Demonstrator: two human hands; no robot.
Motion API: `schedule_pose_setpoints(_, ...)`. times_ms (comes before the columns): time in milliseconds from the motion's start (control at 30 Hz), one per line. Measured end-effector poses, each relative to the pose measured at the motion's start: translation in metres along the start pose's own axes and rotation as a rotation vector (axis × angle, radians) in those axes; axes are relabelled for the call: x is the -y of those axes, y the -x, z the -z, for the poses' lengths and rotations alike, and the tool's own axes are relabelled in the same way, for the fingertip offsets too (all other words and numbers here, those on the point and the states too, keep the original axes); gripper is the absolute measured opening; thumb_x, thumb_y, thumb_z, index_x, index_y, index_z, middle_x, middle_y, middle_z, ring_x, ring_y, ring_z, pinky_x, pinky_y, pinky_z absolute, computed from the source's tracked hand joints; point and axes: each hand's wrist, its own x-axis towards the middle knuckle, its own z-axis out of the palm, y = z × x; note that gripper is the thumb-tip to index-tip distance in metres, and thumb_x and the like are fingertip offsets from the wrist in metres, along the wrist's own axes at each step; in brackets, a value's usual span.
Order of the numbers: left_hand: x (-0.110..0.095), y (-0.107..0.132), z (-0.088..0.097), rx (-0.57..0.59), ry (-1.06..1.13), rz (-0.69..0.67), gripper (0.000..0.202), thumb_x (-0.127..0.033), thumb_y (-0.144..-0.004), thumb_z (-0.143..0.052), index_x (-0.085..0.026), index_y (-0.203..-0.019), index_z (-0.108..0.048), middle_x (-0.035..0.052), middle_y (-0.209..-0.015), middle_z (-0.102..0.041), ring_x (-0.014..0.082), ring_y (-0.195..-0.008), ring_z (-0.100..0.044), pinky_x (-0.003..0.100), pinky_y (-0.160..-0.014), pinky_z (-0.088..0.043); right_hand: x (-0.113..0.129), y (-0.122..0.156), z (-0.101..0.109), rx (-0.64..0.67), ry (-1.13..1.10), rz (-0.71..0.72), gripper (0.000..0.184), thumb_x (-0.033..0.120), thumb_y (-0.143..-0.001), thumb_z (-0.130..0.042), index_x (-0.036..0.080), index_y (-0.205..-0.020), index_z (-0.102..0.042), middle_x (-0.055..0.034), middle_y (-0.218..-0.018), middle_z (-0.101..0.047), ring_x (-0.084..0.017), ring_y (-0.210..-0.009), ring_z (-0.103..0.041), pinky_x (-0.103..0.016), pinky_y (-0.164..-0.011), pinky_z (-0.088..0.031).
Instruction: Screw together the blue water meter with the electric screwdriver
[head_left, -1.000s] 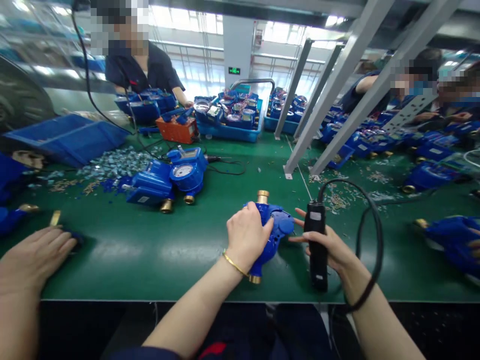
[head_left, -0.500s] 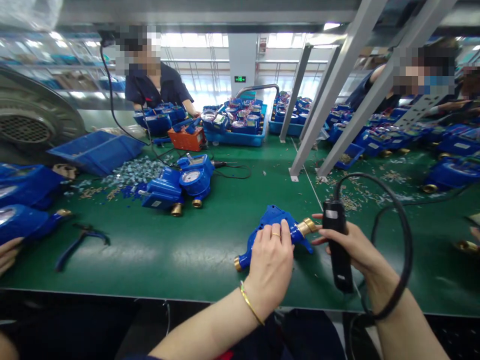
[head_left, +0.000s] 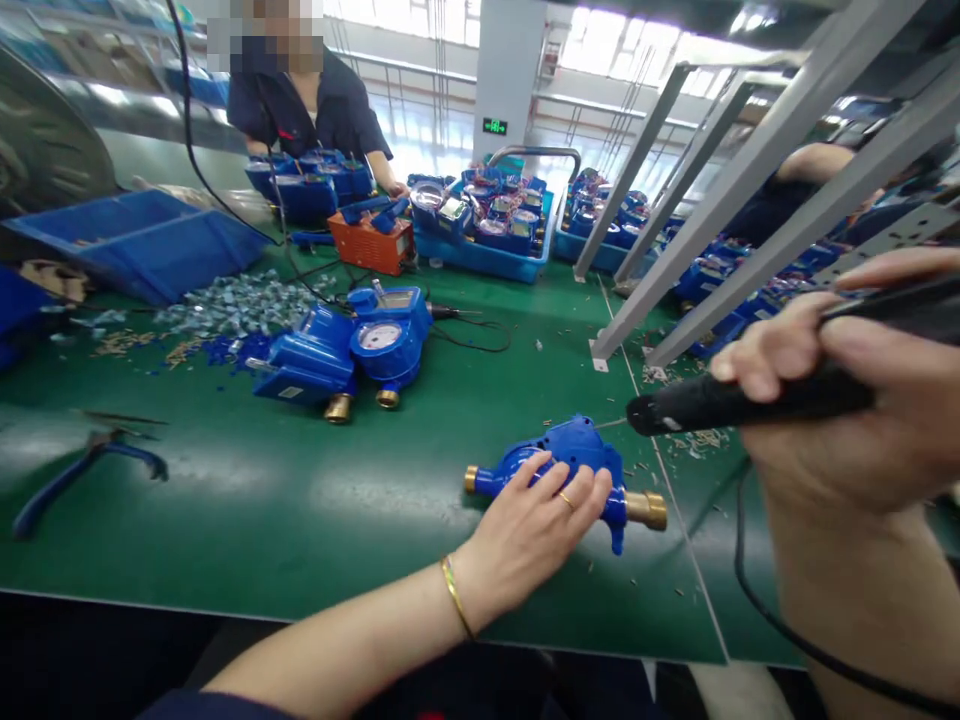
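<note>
Raised since half a second ago, the right hand (head_left: 847,390) now sits high and close to the camera at the right edge of the view, where earlier it hovered low beside the brass end of the blue water meter body (head_left: 564,470). That meter body has swung round as well: its larger brass coupling now points right, toward the near edge of the green table (head_left: 300,500), and its smaller brass end points left.

The left hand (head_left: 536,530) lies palm-down on the meter body, forearm coming in from the lower left, fingers (head_left: 577,495) spread slightly and draped over the blue housing, pressing it to the mat rather than closing round it. A ring and a gold bangle show on that hand and wrist.

The right hand's fingers are wrapped tight around the black electric screwdriver (head_left: 750,400), which is held nearly level with its tip pointing left, above and just right of the meter body and not touching it. Its black cable (head_left: 757,600) loops down under the wrist.

Open green mat stretches left of the meter body as far as the blue-handled pliers (head_left: 82,465). Farther back, two assembled water meters (head_left: 341,350) stand well apart from the hands. Metal frame struts (head_left: 675,210) slant down onto the table behind the screwdriver, narrowing the room on the right. The near table edge runs just below the left wrist.
</note>
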Motion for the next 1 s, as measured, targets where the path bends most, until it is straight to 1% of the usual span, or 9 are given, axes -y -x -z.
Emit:
schedule_pose_setpoints(67,0.016,-0.001,-0.001,0.013,0.051,-0.022,0.040,-0.016,-0.107,-0.037,-0.017,-0.145,-0.050,0.0014,-0.133,-0.067,0.0154,-0.120,-0.060,0.035,-0.113,-0.040,-0.005,0.005,-0.025,0.047,-0.054,0.011,0.023,0.020,-0.062,-0.064,0.021,-0.085,-0.059,0.0077,-0.054,-0.051,-0.010,-0.040,-0.045,-0.030,-0.044,-0.040)
schedule_pose_setpoints(167,0.032,-0.003,-0.006,0.008,0.111,-0.072,0.038,-0.017,-0.107,-0.040,-0.016,-0.143,-0.051,0.0038,-0.133,-0.067,0.0158,-0.118,-0.062,0.034,-0.112,-0.041,-0.019,0.001,-0.036,0.092,-0.052,0.068,0.018,0.014,-0.067,-0.069,0.019,-0.082,-0.063,0.0061,-0.054,-0.055,-0.012,-0.043,-0.051,-0.031,-0.047,-0.044)
schedule_pose_setpoints(233,0.037,-0.005,-0.010,-0.018,0.140,-0.106,0.036,-0.016,-0.107,-0.038,-0.014,-0.141,-0.053,0.0047,-0.133,-0.068,0.0160,-0.114,-0.064,0.033,-0.110,-0.043,-0.028,-0.006,-0.036,0.130,-0.029,0.074,0.015,0.012,-0.070,-0.071,0.019,-0.082,-0.063,0.0059,-0.053,-0.056,-0.013,-0.043,-0.053,-0.032,-0.050,-0.047)
schedule_pose_setpoints(367,0.041,-0.007,-0.012,-0.091,0.143,-0.145,0.035,-0.014,-0.107,-0.037,-0.012,-0.136,-0.056,0.0045,-0.129,-0.070,0.0161,-0.110,-0.066,0.034,-0.105,-0.048,-0.042,-0.015,-0.038,0.199,0.018,-0.022,0.015,0.012,-0.073,-0.074,0.018,-0.083,-0.064,0.0060,-0.053,-0.057,-0.012,-0.041,-0.053,-0.030,-0.049,-0.048)
schedule_pose_setpoints(467,0.043,-0.007,-0.012,-0.105,0.131,-0.162,0.034,-0.014,-0.106,-0.040,-0.012,-0.137,-0.056,0.0064,-0.129,-0.070,0.0160,-0.110,-0.067,0.034,-0.105,-0.049,-0.051,-0.013,-0.039,0.279,0.036,-0.056,0.016,0.014,-0.075,-0.076,0.018,-0.086,-0.064,0.0053,-0.055,-0.059,-0.012,-0.041,-0.055,-0.029,-0.048,-0.048)
schedule_pose_setpoints(600,0.046,-0.007,-0.013,-0.116,0.112,-0.210,0.036,-0.014,-0.104,-0.045,-0.008,-0.139,-0.054,0.0104,-0.127,-0.070,0.0168,-0.110,-0.068,0.032,-0.105,-0.049,-0.062,-0.003,-0.035,0.430,0.105,-0.078,0.019,0.016,-0.078,-0.077,0.019,-0.092,-0.064,0.0051,-0.063,-0.063,-0.012,-0.046,-0.059,-0.029,-0.054,-0.054)
schedule_pose_setpoints(733,0.047,-0.008,-0.018,-0.151,0.109,-0.207,0.039,-0.016,-0.105,-0.044,-0.006,-0.141,-0.053,0.0118,-0.127,-0.071,0.0178,-0.109,-0.068,0.033,-0.103,-0.051,-0.072,0.006,-0.030,0.555,0.199,-0.082,0.018,0.018,-0.076,-0.077,0.020,-0.089,-0.064,0.0038,-0.068,-0.065,-0.012,-0.052,-0.061,-0.026,-0.052,-0.052)
schedule_pose_setpoints(867,0.047,-0.007,-0.020,-0.146,0.108,-0.211,0.041,-0.019,-0.104,-0.046,-0.004,-0.142,-0.051,0.0143,-0.129,-0.070,0.0192,-0.110,-0.069,0.034,-0.103,-0.052,-0.074,0.001,-0.028,0.617,0.153,-0.156,0.019,0.020,-0.071,-0.079,0.022,-0.085,-0.065,0.0030,-0.066,-0.064,-0.013,-0.055,-0.061,-0.027,-0.053,-0.052)
schedule_pose_setpoints(1000,0.046,-0.008,-0.020,-0.196,0.122,-0.193,0.037,-0.017,-0.103,-0.048,-0.002,-0.136,-0.055,0.0150,-0.126,-0.071,0.0197,-0.108,-0.069,0.033,-0.100,-0.052,-0.076,-0.009,-0.029,0.805,0.126,-0.217,0.016,0.020,-0.071,-0.079,0.020,-0.082,-0.068,0.0016,-0.066,-0.065,-0.013,-0.053,-0.059,-0.026,-0.050,-0.050)
